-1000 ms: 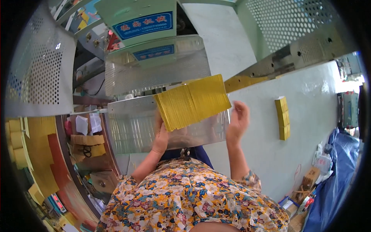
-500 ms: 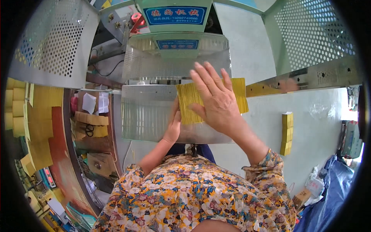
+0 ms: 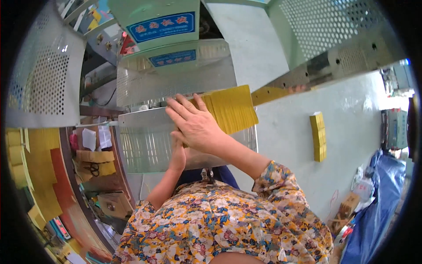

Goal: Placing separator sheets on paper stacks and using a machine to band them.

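A stack of gold-yellow paper sheets [image 3: 237, 110], its edges spread in fine lines, lies across the shiny metal tray [image 3: 145, 147] of a machine and reaches past the tray's right side. My right hand [image 3: 195, 125] rests flat over the left part of the stack, fingers stretched to the upper left. Below it, my left hand [image 3: 178, 156] stands upright by the stack's left end, its visible fingers straight; the right hand covers part of it. Whether the left fingers press on the sheets is hidden.
Behind the tray are a see-through cover [image 3: 176, 81] and a green machine housing [image 3: 154, 11]. A metal rail [image 3: 316, 72] runs right. A narrow yellow stack [image 3: 318, 136] stands at the right. Scissors [image 3: 94, 168] and a yellow sheet pile [image 3: 41, 167] lie left.
My right hand has slid left along the stack to its left end, near my left hand. The whole view has turned, so the tray and stack now look tilted.
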`<state>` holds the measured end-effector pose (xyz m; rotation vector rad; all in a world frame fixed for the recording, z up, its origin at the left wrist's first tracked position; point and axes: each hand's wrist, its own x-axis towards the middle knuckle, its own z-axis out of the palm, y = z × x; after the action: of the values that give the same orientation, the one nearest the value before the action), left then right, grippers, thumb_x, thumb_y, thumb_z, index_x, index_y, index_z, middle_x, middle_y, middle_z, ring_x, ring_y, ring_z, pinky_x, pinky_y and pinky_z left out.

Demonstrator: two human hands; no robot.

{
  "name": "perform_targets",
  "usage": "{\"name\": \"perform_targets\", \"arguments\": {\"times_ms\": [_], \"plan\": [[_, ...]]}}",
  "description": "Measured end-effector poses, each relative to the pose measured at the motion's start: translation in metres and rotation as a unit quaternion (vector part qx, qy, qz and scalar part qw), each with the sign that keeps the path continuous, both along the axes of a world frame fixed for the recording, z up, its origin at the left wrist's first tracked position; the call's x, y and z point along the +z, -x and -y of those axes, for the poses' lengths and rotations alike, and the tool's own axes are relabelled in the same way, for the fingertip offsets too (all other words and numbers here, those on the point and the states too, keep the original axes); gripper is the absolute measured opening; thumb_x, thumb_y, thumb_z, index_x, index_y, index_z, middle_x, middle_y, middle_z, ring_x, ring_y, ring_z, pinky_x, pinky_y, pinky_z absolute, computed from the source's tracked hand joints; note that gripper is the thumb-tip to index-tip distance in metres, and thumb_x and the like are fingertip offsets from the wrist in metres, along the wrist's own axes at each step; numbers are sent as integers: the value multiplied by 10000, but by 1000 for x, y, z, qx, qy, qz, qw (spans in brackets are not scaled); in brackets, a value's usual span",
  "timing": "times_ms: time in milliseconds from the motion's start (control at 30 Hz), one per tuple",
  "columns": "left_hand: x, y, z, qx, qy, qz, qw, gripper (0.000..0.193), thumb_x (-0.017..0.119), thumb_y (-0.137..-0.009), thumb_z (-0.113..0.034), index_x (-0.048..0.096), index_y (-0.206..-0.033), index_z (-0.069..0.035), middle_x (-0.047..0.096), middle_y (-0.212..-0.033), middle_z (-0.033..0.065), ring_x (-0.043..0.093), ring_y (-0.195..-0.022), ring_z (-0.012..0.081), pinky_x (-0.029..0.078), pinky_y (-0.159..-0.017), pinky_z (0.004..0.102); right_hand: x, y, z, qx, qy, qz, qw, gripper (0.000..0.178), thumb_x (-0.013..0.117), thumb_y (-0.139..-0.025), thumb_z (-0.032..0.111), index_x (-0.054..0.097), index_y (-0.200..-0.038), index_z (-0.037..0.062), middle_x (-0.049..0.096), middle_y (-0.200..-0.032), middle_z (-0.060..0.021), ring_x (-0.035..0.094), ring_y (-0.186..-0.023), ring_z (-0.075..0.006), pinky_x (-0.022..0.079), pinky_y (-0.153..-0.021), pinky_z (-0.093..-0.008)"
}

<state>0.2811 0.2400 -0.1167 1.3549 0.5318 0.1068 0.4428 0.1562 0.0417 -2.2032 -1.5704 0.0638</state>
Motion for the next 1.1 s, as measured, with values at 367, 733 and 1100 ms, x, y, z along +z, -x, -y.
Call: {"name": "perform_targets", "arguments": {"times_ms": [367,733,1100], "plan": [[12,-15,2,66,29,55,996,461,363,-1045,-316,392,-1392,-14,469,-1366,103,437,-1261,209,342,-1064,344,-76,-12,169,-383,-254,-364,810,438,597,-777,-64,550,-1208,-4,615,-1132,-141,586,-1077,-266,443,-961,-360],[65,-5,-25,93,-83,14,992,575,281,-1040,-451,566,-1241,6,625,-1160,101,588,-1055,181,458,-916,329,-22,-19,123,-285,-153,-345,881,355,718,-809,173,618,-1103,1,619,-977,-151,615,-859,-313,485,-763,-388],[77,-7,-42,53,-13,-167,984,696,297,-994,-602,591,-1252,-26,655,-1101,57,612,-968,146,474,-853,306,-67,-37,119,-290,-62,-353,887,378,609,-898,337,629,-1006,-25,652,-787,-169,623,-727,-256,484,-681,-367]]}}
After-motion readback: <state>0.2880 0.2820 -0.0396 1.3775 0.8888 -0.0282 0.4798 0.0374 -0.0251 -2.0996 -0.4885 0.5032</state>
